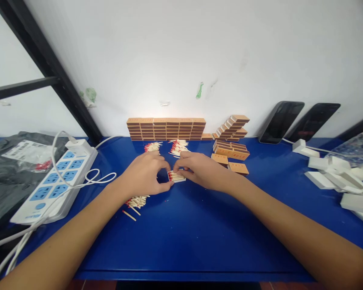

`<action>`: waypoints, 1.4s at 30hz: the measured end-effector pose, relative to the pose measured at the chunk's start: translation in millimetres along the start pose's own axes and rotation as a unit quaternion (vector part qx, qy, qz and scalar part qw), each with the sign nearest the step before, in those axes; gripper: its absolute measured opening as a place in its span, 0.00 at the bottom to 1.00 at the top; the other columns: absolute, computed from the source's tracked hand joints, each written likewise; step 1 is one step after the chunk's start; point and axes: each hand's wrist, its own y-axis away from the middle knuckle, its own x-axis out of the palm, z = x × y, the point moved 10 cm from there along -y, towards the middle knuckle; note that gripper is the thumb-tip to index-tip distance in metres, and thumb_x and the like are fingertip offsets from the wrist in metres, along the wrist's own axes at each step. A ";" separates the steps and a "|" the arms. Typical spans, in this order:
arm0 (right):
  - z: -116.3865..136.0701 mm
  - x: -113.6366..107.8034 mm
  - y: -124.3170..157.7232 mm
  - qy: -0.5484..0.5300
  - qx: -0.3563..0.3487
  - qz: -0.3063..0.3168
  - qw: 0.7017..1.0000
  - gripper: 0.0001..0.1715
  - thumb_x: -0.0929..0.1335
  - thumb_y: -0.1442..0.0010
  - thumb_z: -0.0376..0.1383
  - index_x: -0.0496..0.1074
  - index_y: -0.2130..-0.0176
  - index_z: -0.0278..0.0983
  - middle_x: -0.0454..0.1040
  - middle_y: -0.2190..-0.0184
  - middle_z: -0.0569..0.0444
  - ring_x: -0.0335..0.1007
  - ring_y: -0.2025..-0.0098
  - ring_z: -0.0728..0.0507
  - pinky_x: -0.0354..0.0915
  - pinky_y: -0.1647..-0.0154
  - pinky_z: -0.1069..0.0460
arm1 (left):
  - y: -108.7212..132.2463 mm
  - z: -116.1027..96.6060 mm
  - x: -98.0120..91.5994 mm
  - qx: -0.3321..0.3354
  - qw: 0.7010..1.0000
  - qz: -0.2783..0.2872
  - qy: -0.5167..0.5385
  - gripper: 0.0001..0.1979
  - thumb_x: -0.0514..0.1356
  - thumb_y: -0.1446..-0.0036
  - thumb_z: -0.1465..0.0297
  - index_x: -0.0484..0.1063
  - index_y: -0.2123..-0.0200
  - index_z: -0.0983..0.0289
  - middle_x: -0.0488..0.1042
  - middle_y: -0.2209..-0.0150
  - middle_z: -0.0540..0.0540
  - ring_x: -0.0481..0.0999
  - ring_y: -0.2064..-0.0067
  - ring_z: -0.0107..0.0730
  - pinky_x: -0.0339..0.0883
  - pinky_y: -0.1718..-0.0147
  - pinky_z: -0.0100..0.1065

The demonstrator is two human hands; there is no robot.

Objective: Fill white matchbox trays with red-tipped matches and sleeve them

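Note:
A small white matchbox tray (179,180) filled with red-tipped matches (176,176) sits on the blue table between my hands. My left hand (147,173) grips the tray's left end between thumb and forefinger. Over its right end, my right hand (199,170) has its fingers pinched together at the matches; whether a match is between them is hidden. Two match piles (179,147) (153,148) lie just beyond my hands. A further heap of matches (138,201) is partly covered by my left wrist, with a loose match (129,215) beside it.
Stacked matchboxes (166,129) form a row by the wall. More matchboxes (231,151) stand right of my hands. White empty trays (340,177) are heaped at far right, near two phones (281,122) (313,123). A power strip (57,177) with white cables lies left.

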 end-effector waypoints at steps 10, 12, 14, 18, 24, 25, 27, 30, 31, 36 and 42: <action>6.0 -2.1 0.7 -0.014 -0.021 -0.001 1.000 0.14 0.66 0.31 0.25 0.81 0.56 0.38 0.72 0.62 0.53 0.67 0.62 0.47 0.58 0.59 0.51 | 0.2 -0.7 -0.5 0.005 1.000 0.000 -0.006 0.15 0.68 0.41 0.58 0.83 0.59 0.62 0.78 0.66 0.55 0.75 0.60 0.42 0.67 0.58 0.43; 6.4 -5.2 0.7 -0.015 -0.018 -0.018 1.000 0.12 0.67 0.31 0.27 0.81 0.56 0.38 0.71 0.63 0.53 0.66 0.63 0.47 0.58 0.60 0.51 | 0.1 -1.2 -1.9 0.008 1.000 -0.008 -0.007 0.15 0.68 0.41 0.57 0.82 0.59 0.62 0.78 0.66 0.55 0.74 0.60 0.41 0.67 0.58 0.42; 7.1 -5.8 0.8 -0.020 -0.019 -0.024 0.999 0.10 0.68 0.30 0.28 0.80 0.56 0.38 0.72 0.63 0.53 0.66 0.64 0.47 0.58 0.60 0.51 | 0.2 -1.7 -2.7 0.011 1.000 -0.012 -0.004 0.14 0.68 0.40 0.57 0.83 0.60 0.62 0.78 0.66 0.55 0.74 0.61 0.41 0.68 0.58 0.42; 7.6 -1.4 0.6 -0.026 -0.022 -0.005 0.999 0.11 0.67 0.29 0.28 0.80 0.57 0.37 0.73 0.61 0.52 0.67 0.62 0.47 0.58 0.59 0.51 | 0.1 -2.1 -2.4 0.013 1.000 -0.011 -0.004 0.15 0.68 0.40 0.56 0.83 0.61 0.62 0.78 0.67 0.55 0.74 0.61 0.41 0.68 0.58 0.43; -0.4 -4.6 -1.1 -0.019 0.019 -0.029 0.999 0.04 0.71 0.31 0.31 0.79 0.58 0.38 0.72 0.63 0.54 0.64 0.64 0.47 0.55 0.61 0.51 | 0.2 -3.4 -2.0 0.012 1.000 -0.010 -0.007 0.16 0.67 0.38 0.55 0.83 0.63 0.62 0.77 0.68 0.55 0.74 0.62 0.41 0.68 0.57 0.44; -1.1 -3.8 -1.3 -0.018 0.024 -0.028 0.999 0.03 0.71 0.31 0.31 0.78 0.59 0.37 0.71 0.64 0.55 0.64 0.63 0.47 0.55 0.61 0.51 | 0.3 -3.7 -2.1 0.012 1.000 -0.010 -0.007 0.16 0.66 0.38 0.54 0.83 0.63 0.62 0.77 0.68 0.55 0.74 0.62 0.40 0.68 0.57 0.44; -1.6 -3.3 -1.5 -0.016 0.030 -0.029 0.999 0.03 0.71 0.30 0.31 0.78 0.60 0.37 0.71 0.65 0.55 0.64 0.63 0.47 0.55 0.60 0.51 | 0.5 -4.0 -2.3 0.014 1.000 -0.011 -0.009 0.16 0.66 0.37 0.54 0.82 0.64 0.62 0.77 0.67 0.55 0.73 0.62 0.40 0.68 0.57 0.43; -0.4 -5.3 -1.0 -0.023 0.029 -0.036 0.999 0.04 0.70 0.31 0.31 0.77 0.60 0.38 0.71 0.65 0.55 0.63 0.64 0.47 0.55 0.61 0.51 | 0.3 -4.4 -2.4 0.018 1.000 -0.013 -0.014 0.16 0.67 0.38 0.55 0.82 0.65 0.62 0.77 0.68 0.55 0.73 0.62 0.40 0.68 0.57 0.43; 0.6 -6.1 -0.7 -0.028 0.025 -0.038 0.999 0.04 0.71 0.31 0.32 0.77 0.60 0.38 0.71 0.65 0.55 0.63 0.64 0.47 0.55 0.61 0.51 | 0.1 -4.5 -2.2 0.019 1.000 -0.012 -0.014 0.16 0.67 0.38 0.55 0.82 0.65 0.62 0.77 0.68 0.55 0.73 0.62 0.40 0.68 0.57 0.43; 5.8 -3.7 -0.1 -0.037 0.001 -0.026 0.999 0.07 0.69 0.30 0.30 0.78 0.59 0.37 0.72 0.64 0.54 0.65 0.63 0.47 0.57 0.59 0.51 | -0.3 -3.4 -1.4 0.017 1.000 -0.008 -0.004 0.16 0.66 0.37 0.54 0.84 0.63 0.61 0.76 0.68 0.55 0.73 0.62 0.40 0.67 0.58 0.43; 1.4 -3.5 -0.1 -0.028 0.012 -0.022 0.999 0.07 0.69 0.31 0.29 0.79 0.59 0.37 0.71 0.63 0.54 0.65 0.63 0.47 0.57 0.60 0.51 | 0.0 -3.1 -0.7 0.017 1.000 -0.008 -0.011 0.15 0.67 0.38 0.55 0.84 0.63 0.62 0.76 0.68 0.55 0.73 0.61 0.40 0.67 0.58 0.43</action>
